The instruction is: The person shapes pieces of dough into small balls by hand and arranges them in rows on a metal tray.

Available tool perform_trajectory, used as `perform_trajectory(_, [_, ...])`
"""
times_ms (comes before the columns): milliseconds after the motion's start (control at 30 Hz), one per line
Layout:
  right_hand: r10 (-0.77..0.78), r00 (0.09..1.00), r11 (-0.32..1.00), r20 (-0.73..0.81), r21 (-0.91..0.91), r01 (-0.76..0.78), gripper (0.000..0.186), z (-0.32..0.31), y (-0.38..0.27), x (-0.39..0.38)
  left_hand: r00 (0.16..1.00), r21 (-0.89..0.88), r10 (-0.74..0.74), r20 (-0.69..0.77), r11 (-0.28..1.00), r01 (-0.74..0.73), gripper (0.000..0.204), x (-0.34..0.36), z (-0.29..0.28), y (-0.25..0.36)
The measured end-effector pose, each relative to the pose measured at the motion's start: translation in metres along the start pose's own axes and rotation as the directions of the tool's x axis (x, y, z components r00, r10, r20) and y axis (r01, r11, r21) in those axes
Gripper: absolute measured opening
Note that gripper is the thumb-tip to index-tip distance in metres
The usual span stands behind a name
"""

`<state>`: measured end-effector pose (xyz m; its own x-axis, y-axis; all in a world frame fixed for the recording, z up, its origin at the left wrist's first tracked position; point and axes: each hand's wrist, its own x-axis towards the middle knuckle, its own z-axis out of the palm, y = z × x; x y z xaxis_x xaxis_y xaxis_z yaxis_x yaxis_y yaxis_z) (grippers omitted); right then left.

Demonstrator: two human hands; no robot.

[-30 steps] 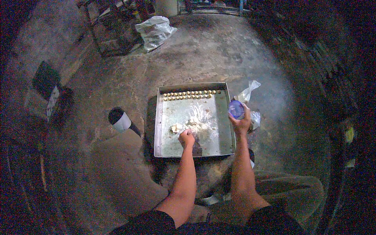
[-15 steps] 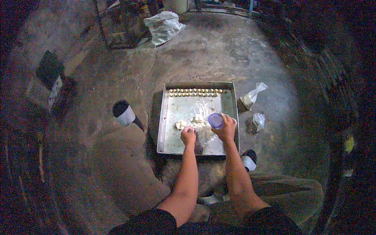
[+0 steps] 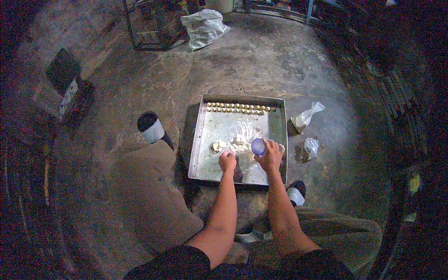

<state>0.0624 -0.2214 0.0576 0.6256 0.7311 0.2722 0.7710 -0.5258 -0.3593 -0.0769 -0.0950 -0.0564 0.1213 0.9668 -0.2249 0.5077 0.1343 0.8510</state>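
A square metal tray rests on the floor in front of me. Small round pale dough balls line its far side in two rows. A lump of pale dough lies left of the middle, with white flour and crumbs spread beside it. Just nearer than the dough, my left hand is closed, fingertips pinched; what they hold, if anything, is too small to make out. My right hand grips a small bluish-purple cup over the tray's right half, its round face turned toward me.
Two plastic bags, one with pale contents and a smaller one, sit right of the tray. My feet, in dark-and-white footwear, flank it. A white sack lies at the back; a dark box-like object stands far left.
The whole view has shifted slightly, so tray and bags sit a little farther right. Both hands keep nearly the same places over the tray, and the cup is still in my right hand.
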Motion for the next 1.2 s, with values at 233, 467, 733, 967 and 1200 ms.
perform_trajectory(233, [-0.002,1.0,1.0,-0.014,-0.009,0.002,0.082,0.001,-0.004,-0.002,0.994,0.069,-0.091,0.057,0.994,0.087,0.029,0.0,0.004,-0.004])
perform_trajectory(467, [-0.011,1.0,1.0,-0.006,-0.029,0.011,0.082,0.002,-0.005,-0.002,0.993,-0.001,-0.1,0.067,0.995,0.1,0.029,0.0,0.008,-0.011])
perform_trajectory(733, [0.045,0.997,0.998,-0.062,0.045,-0.042,0.082,0.0,0.002,0.001,0.997,0.068,-0.061,0.041,0.996,0.059,0.023,0.001,0.012,-0.016])
perform_trajectory(967, [0.13,0.981,0.982,-0.146,0.157,-0.107,0.079,-0.002,0.011,0.005,0.997,0.072,-0.013,0.078,0.997,0.007,0.021,-0.008,0.006,-0.001])
perform_trajectory(1200, [0.396,0.783,0.861,-0.48,0.49,-0.135,0.068,-0.007,0.046,0.029,0.992,0.199,0.124,0.012,0.972,-0.124,0.021,-0.024,-0.002,0.018])
